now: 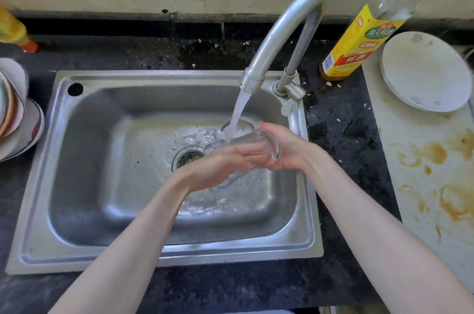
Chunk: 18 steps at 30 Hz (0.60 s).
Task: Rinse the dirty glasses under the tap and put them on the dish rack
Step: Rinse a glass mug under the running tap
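Over a steel sink, the right hand has its grip curled round a clear glass under the running tap while the left hand rubs it with straight fingers; racking seems still to come.

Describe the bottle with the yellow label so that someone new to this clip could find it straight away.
Start at the steel sink and follow the curved tap to its base at the back right corner. Just right of that base, on the dark counter, stands the bottle. It is tall, of clear glass with a yellow and red label, unlike the flat white plate on its right.
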Tool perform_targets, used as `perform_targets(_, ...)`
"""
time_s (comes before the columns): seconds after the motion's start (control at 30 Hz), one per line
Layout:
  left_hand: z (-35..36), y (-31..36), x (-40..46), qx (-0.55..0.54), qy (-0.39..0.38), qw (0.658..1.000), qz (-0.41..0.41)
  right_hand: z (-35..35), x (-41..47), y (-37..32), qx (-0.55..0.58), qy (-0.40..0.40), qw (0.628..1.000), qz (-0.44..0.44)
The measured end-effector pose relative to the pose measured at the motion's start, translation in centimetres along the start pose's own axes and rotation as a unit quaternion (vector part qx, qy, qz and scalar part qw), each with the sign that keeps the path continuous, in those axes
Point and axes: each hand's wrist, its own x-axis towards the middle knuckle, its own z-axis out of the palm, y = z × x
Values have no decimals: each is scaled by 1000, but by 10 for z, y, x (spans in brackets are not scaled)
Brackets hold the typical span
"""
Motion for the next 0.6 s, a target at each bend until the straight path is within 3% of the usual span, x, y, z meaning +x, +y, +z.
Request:
perform_targets(0.1, -8, 2, 0, -62, 166, 984, 11, 6, 3, 6, 65, 14, 998, 7)
perform_targets(0.17, -13, 5, 1, -133, 228, 965, -8, 8, 6, 12, 88, -29, 995, -37)
perform_targets(0.27, -15, 8, 1, -299, 248, 921, -33, 10, 11, 26, 75, -50, 979, -184)
perform_targets(0.33, -12, 10, 1, -333, 224, 916, -13, 9, 11, 33, 59, -25, 967, -247)
perform_targets(0.4, -5, 12, 3, -277, 168, 946, 11, 9, 7, 29, 71, 9, 970, -234)
perform_targets(0.47, 0, 14, 5, -90, 136, 987, 14, 6, 6, 19, 103, 51, 981, -155)
perform_targets(0.53, 3, 15, 5, 73, 133, 988, -1, 2, 7, 9, 109, 78, 989, -66)
perform_targets(0.6, 4, 15, 1, 99, 169, 981, 8, 0, 10, 8, 87, 72, 993, -42)
